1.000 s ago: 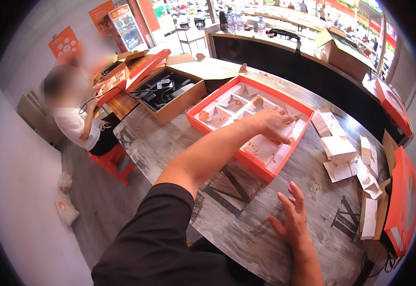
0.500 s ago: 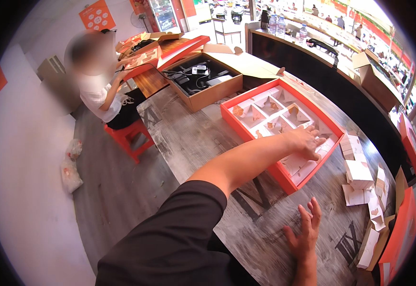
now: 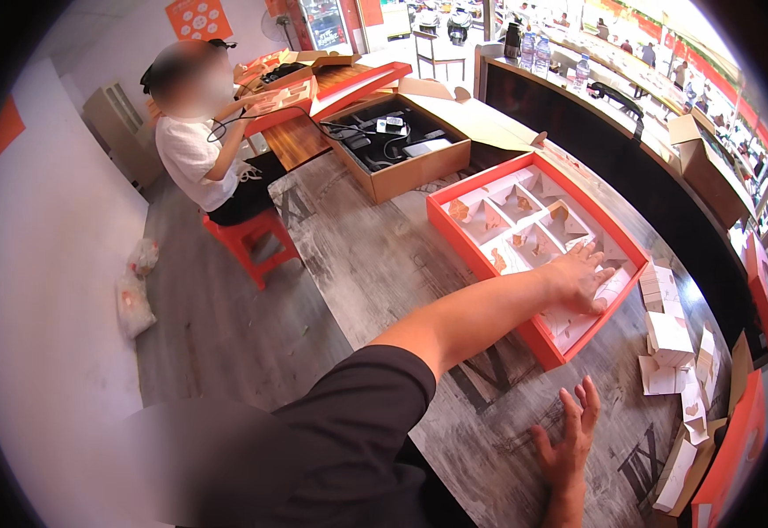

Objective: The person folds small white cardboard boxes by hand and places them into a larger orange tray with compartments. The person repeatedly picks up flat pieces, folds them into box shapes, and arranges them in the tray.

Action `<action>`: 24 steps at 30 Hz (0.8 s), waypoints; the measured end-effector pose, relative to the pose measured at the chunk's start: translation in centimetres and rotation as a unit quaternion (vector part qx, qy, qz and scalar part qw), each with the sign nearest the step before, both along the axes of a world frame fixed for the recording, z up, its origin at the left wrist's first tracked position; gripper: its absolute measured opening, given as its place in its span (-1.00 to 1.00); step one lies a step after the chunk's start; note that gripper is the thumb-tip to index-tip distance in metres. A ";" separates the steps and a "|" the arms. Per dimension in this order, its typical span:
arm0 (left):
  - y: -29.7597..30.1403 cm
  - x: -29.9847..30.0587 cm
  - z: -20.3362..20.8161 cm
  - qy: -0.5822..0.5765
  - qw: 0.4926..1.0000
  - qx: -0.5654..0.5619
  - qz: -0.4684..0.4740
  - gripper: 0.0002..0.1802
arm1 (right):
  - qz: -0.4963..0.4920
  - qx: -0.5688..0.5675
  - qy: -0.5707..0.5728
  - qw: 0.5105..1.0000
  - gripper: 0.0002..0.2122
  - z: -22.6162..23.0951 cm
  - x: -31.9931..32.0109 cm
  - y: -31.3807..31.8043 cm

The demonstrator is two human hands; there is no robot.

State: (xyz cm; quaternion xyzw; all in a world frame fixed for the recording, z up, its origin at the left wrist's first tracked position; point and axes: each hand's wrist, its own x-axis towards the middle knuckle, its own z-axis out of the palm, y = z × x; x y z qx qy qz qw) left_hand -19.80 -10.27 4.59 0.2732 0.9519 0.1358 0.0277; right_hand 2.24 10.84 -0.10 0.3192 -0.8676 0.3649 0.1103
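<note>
A shallow red box (image 3: 538,349) lies on the grey wood-patterned table, with white card dividers (image 3: 503,216) forming square cells in it. My left hand (image 3: 579,280) reaches into its near right part, palm down and fingers spread, touching or just over the white card; what lies under the palm is hidden. Off the box's near corner, my right hand (image 3: 569,427) hovers above the tabletop, fingers apart and nothing in it. Several folded white card pieces (image 3: 670,341) with a brown print are piled to the right of the box.
Beyond the red box stands an open brown carton (image 3: 402,183) with black devices and cables. A person in white (image 3: 192,158) sits on a red stool (image 3: 252,242) at the far left. Bottles (image 3: 541,55) stand on the counter; an orange-and-brown box (image 3: 727,449) edges the right.
The whole view has shifted slightly, moving the scene a little right. My left hand stays in the box with its fingers flatter; my right hand keeps about the same pose.
</note>
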 end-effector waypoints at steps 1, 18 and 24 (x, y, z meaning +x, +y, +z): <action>0.1 0.1 0.1 -0.002 1.000 0.003 0.007 -0.04 | 0.000 -0.002 0.001 1.000 -0.32 0.0 0.1 -0.1; 1.3 -0.8 0.8 0.019 0.998 -0.011 0.052 -0.03 | -0.020 -0.027 0.002 0.999 -0.33 0.3 0.0 0.2; 0.8 0.0 -1.2 0.013 0.999 -0.030 0.020 -0.09 | -0.028 -0.028 -0.003 0.999 -0.35 -0.2 0.2 0.4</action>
